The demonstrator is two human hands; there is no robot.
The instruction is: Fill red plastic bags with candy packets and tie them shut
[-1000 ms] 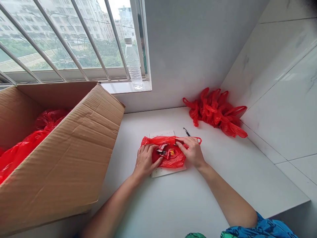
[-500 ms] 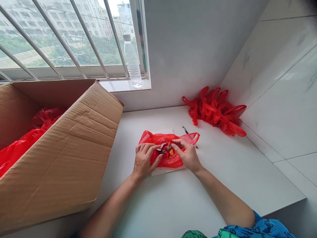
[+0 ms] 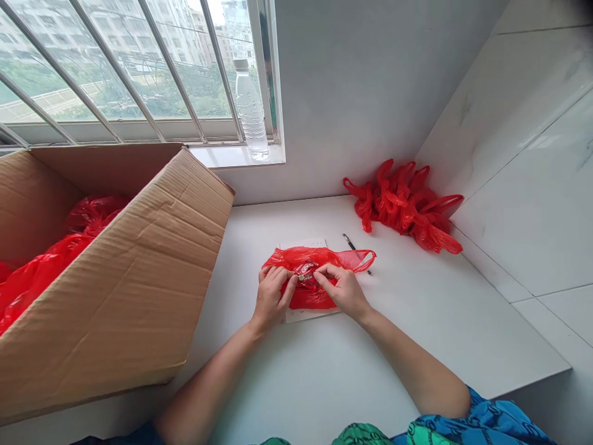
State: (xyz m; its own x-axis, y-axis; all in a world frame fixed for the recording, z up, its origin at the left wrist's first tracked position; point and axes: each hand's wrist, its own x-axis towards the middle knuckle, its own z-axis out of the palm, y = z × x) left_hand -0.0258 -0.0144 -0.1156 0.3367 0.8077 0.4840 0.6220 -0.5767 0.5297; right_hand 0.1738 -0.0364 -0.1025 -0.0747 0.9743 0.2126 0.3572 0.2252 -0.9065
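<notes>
- While both hands work at its mouth, a small red plastic bag lies flat on the white table, resting on a sheet of white paper that shows at its near edge.
- Left hand: its grip is closed, fingertips pinching the bag's film beside the small printed packets that show at the opening.
- Right hand: closed too, thumb and forefinger pinching the same gathered film from the other side; the two hands nearly meet over the packets.
- One loop handle of the bag sticks out to the right, loose and untied, close to a dark pen lying just beyond it.
- As a judgement: the bag looks filled and its mouth is being drawn together; no knot shows yet.
- At the left a large brown cardboard box stands open with red bags inside.
- A heap of empty red plastic bags sits in the far corner, well apart.
- A clear plastic water bottle stands on the window sill.
</notes>
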